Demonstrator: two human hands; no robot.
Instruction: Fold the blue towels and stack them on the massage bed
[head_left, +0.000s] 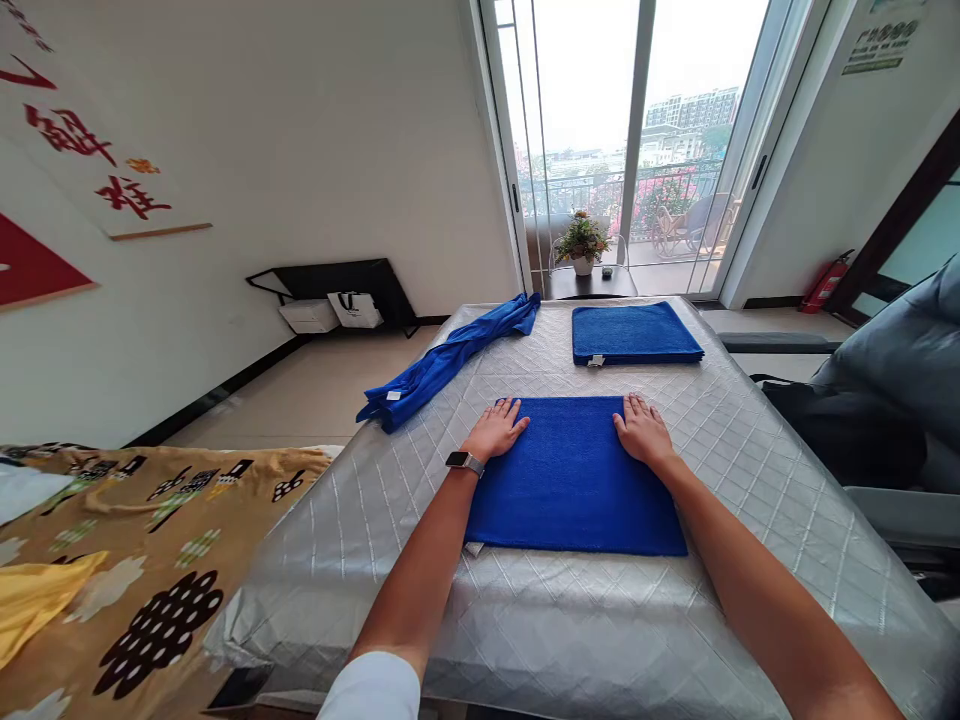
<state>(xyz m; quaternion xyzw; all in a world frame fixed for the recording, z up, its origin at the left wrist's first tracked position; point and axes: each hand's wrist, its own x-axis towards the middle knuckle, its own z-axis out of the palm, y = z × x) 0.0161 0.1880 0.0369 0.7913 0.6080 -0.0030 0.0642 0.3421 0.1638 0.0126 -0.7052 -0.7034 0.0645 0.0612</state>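
Note:
A blue towel (pixel 574 480) lies flat on the silver quilted table cover (pixel 352 560), with a small white tag at its near left corner. My left hand (pixel 496 430), a watch on its wrist, rests on the towel's far left corner with fingers spread. On the far right corner lies my right hand (pixel 643 430), palm down, fingers extended. Beyond it sits a neat stack of folded blue towels (pixel 636 334) with a white tag at its front edge. A loosely bunched blue cloth (pixel 450 362) stretches diagonally along the table's far left side.
A patterned brown blanket (pixel 247 540) covers a surface at the left. Past the table's far edge, a potted plant (pixel 583 243) stands on a small table by the glass doors. Grey seating with a cushion (pixel 900 350) is at the right.

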